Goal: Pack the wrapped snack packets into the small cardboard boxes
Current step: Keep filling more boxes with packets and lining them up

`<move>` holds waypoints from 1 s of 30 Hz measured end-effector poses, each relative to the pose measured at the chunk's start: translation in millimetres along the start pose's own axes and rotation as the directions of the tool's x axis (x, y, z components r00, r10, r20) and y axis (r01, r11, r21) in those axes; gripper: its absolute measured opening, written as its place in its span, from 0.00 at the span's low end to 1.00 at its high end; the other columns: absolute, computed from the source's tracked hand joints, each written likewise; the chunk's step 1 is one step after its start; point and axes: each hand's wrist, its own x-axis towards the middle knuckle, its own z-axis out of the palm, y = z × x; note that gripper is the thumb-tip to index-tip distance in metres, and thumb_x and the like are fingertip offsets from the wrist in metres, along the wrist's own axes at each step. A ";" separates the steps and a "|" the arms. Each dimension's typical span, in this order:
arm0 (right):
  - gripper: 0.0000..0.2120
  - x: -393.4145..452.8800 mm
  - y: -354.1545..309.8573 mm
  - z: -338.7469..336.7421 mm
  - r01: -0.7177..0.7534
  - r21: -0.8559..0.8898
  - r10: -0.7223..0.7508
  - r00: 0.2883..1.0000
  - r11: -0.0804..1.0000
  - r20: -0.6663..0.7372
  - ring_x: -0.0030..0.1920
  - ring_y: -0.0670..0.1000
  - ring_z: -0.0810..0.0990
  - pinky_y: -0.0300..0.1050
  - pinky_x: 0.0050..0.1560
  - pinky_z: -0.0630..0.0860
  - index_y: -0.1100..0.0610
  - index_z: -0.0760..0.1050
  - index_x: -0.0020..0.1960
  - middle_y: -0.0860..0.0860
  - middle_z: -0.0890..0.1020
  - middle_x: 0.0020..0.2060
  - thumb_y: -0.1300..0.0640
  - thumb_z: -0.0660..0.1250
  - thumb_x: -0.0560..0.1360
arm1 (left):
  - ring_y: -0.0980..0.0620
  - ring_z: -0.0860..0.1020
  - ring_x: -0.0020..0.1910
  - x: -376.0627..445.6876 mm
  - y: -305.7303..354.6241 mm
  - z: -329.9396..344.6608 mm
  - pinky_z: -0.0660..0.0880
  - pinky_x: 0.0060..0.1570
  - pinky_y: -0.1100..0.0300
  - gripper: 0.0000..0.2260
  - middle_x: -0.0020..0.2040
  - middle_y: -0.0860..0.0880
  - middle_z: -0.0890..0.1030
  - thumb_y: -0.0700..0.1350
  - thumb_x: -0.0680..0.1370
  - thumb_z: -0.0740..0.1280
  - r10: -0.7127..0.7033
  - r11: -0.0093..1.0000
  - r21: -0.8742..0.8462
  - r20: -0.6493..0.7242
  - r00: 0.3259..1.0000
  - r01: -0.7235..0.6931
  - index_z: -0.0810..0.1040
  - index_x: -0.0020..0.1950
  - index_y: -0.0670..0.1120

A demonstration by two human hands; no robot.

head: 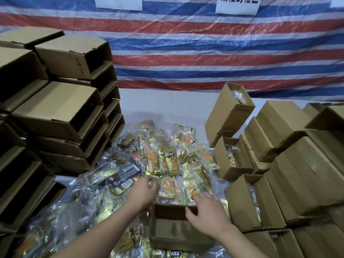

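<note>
A heap of gold and clear wrapped snack packets (163,159) covers the middle of the table. An open small cardboard box (173,229) lies in front of me on the packets, and it looks empty inside. My left hand (145,190) hovers over the packets just beyond the box's far left corner, fingers loosely curled, holding nothing that I can see. My right hand (206,207) rests over the box's far right rim with its fingers spread, the thumb reaching into the opening.
Tall stacks of empty open boxes (55,108) stand on the left. To the right are boxes holding packets (232,159) and stacked closed boxes (297,164). A striped red, white and blue tarp (204,53) hangs behind the grey table (167,103).
</note>
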 end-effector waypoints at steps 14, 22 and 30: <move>0.24 10.0 8.9 -17.4 -0.069 0.082 0.078 0.991 0.994 -0.107 0.49 0.49 0.77 0.48 0.57 0.71 0.50 0.75 0.53 0.45 0.79 0.46 0.36 0.48 0.75 | 0.40 0.64 0.73 43.7 4.7 18.1 0.71 0.64 0.43 0.49 0.74 0.40 0.62 0.65 0.71 0.72 -0.395 0.822 0.486 0.113 0.911 0.296 0.52 0.79 0.42; 0.21 12.0 14.7 -13.8 -0.099 0.100 0.107 0.992 0.990 -0.073 0.50 0.51 0.77 0.48 0.55 0.70 0.51 0.75 0.53 0.46 0.80 0.47 0.39 0.52 0.77 | 0.45 0.71 0.66 41.6 9.9 23.3 0.72 0.63 0.52 0.35 0.68 0.43 0.71 0.55 0.73 0.75 -0.382 0.856 0.410 0.090 0.920 0.316 0.63 0.73 0.45; 0.17 19.2 10.1 -15.1 -0.108 0.172 0.120 0.991 0.979 -0.061 0.49 0.51 0.78 0.47 0.52 0.72 0.52 0.76 0.53 0.47 0.80 0.47 0.42 0.55 0.79 | 0.54 0.75 0.35 37.4 -9.1 26.3 0.70 0.25 0.60 0.32 0.42 0.50 0.75 0.48 0.76 0.73 -0.360 0.932 -0.014 0.083 0.929 0.363 0.59 0.72 0.45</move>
